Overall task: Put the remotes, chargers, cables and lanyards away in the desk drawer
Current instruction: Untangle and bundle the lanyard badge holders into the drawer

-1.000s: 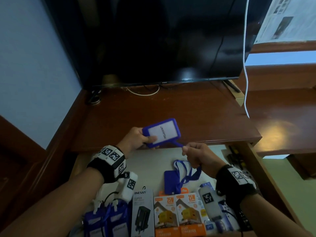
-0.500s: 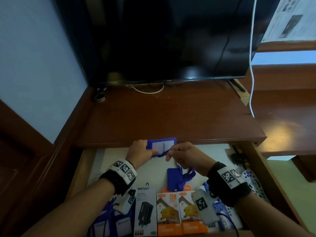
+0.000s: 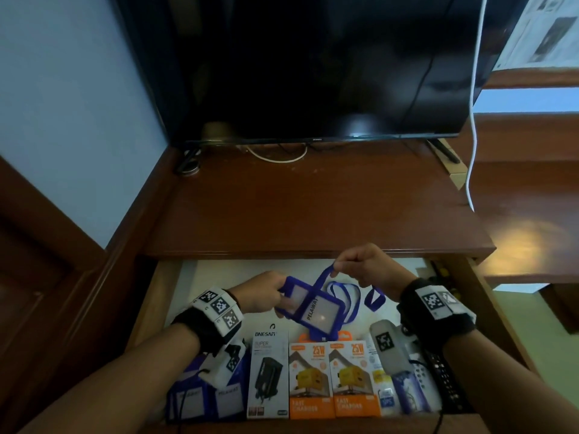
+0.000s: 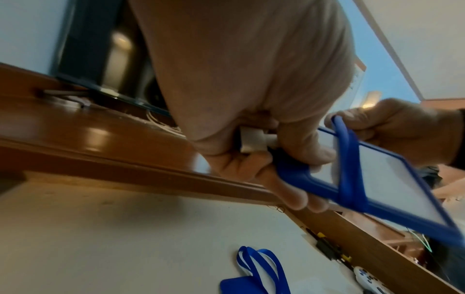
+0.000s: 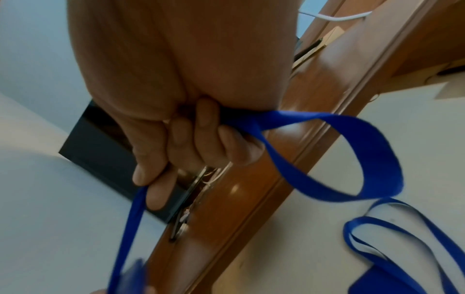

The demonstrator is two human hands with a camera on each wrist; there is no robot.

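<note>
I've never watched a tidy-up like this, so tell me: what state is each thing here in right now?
Desk drawer: pulled open.
Blue badge holder: held above the drawer by the left hand.
Lanyard strap: pinched by the right hand.
Second lanyard: lying in the drawer.
Orange charger boxes: closed, in the drawer.
TV: off.

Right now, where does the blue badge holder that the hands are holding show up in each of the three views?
Head: the badge holder sits centre frame above the open drawer, left hand on its corner.
Left wrist: it fills the right side, tilted, strap across it.
Right wrist: only a blurred blue corner at the bottom left edge.
Shared landmark: the desk's wooden front edge.
</note>
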